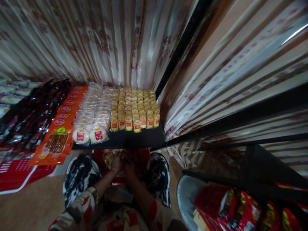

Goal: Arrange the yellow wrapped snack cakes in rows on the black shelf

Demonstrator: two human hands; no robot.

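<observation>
My left hand (116, 163) and my right hand (128, 164) are close together over a red basket (143, 158) between my knees. Small yellow wrapped packets (108, 159) lie in the basket, beside my left hand. Deep shadow under the shelf edge hides my fingers, so what they grip, if anything, does not show. On the black shelf (134, 138) just beyond stand rows of small yellow packaged snacks (135, 109). To their left are two rows of clear-wrapped round white cakes (98, 134).
Orange snack pouches (57, 134) and dark shiny packets (31, 112) lie further left on the shelf. A red basket with a white handle (29, 175) is below them. At lower right, a pale tub (189, 195) stands by red packets (231, 205). Pleated curtains (120, 41) hang behind.
</observation>
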